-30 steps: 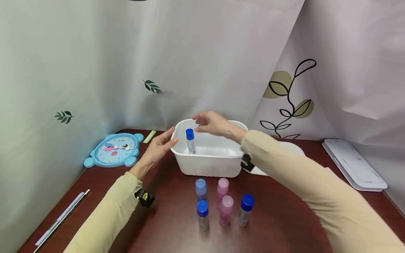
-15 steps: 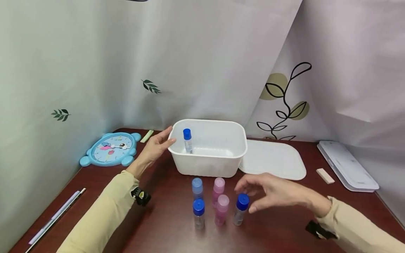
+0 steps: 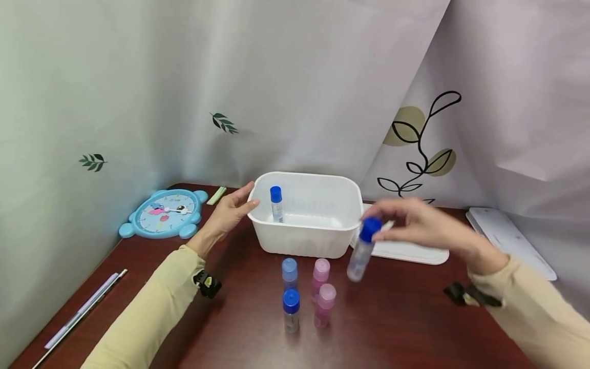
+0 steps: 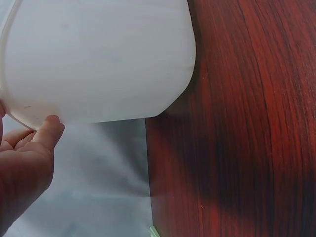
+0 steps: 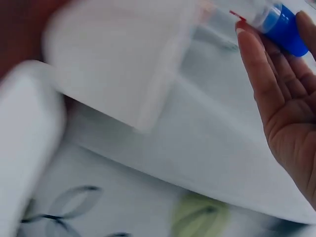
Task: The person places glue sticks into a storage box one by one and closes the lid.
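A white plastic tub stands at the back middle of the table. My left hand grips its left end, thumb at the rim; in the left wrist view, fingertips press the outer wall. One small clear bottle with a blue cap stands upright inside, at the left. My right hand pinches another clear bottle by its dark blue cap, tilted and raised right of the tub's front. On the table before the tub stand a light-blue-capped bottle, a dark-blue-capped bottle and two pink bottles.
A white lid lies behind my right hand. Further right are a flat white case and a wall curtain. A blue toy clock, a green strip and two thin pens lie on the left.
My right hand came out of the tub, reached the rightmost blue-capped bottle on the table, and has lifted it toward the tub. My left hand stays at the tub's left end.
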`<state>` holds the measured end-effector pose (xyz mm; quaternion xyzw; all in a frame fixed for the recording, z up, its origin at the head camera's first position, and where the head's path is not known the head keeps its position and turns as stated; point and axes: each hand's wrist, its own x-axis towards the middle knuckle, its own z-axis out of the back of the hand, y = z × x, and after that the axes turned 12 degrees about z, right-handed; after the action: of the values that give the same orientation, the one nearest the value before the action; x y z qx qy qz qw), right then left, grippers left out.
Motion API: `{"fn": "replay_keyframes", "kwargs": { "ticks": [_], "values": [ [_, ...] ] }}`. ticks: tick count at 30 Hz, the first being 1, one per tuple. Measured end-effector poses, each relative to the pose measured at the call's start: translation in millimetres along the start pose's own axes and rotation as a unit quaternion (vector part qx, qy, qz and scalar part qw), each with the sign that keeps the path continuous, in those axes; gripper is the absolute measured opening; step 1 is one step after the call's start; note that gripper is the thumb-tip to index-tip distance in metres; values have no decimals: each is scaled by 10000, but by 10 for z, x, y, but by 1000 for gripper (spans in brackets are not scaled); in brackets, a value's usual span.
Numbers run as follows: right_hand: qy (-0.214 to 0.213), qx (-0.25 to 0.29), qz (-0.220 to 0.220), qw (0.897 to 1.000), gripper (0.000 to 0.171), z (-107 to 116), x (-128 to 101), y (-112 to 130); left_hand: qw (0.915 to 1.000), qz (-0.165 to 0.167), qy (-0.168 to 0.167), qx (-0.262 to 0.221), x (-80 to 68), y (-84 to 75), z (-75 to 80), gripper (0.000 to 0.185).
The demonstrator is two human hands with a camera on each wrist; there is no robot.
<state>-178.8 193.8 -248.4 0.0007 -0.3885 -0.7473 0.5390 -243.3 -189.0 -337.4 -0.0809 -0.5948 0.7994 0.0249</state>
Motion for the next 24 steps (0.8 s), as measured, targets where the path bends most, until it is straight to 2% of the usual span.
{"fn": "replay_keyframes", "kwargs": {
  "ticks": [2,5,7,9,11,13,17,20,24],
  "values": [
    [-505,-362,-95,9980,27,178,168,78,10000,-2,7,23,-2,-16,5,62],
    [-1343,-153,-417,9899,29,288,475,103,10000,30,3,53,-7,-16,6,62],
    [-1773,107,-589,9823,33,233,693,34,10000,49,-4,74,-16,-12,2,62],
    [-1985,373,-763,9764,34,99,908,-88,10000,35,8,64,-18,-9,-2,62],
    [-1923,474,-958,9755,34,-88,1100,-236,10000,21,13,53,-13,-1,1,62],
    [-1679,341,-1074,9793,33,-291,1244,-390,10000,18,37,22,-10,4,0,62],
    [-1144,30,-1094,9874,32,-662,1413,-639,9999,70,75,-4,-20,14,-6,63],
    [-799,-147,-1052,9911,30,-847,1475,-734,9999,106,58,40,-29,14,-8,64],
    [-449,-98,-1082,9931,29,-980,1537,-761,9999,41,11,92,-30,-3,3,63]
  ]
}}
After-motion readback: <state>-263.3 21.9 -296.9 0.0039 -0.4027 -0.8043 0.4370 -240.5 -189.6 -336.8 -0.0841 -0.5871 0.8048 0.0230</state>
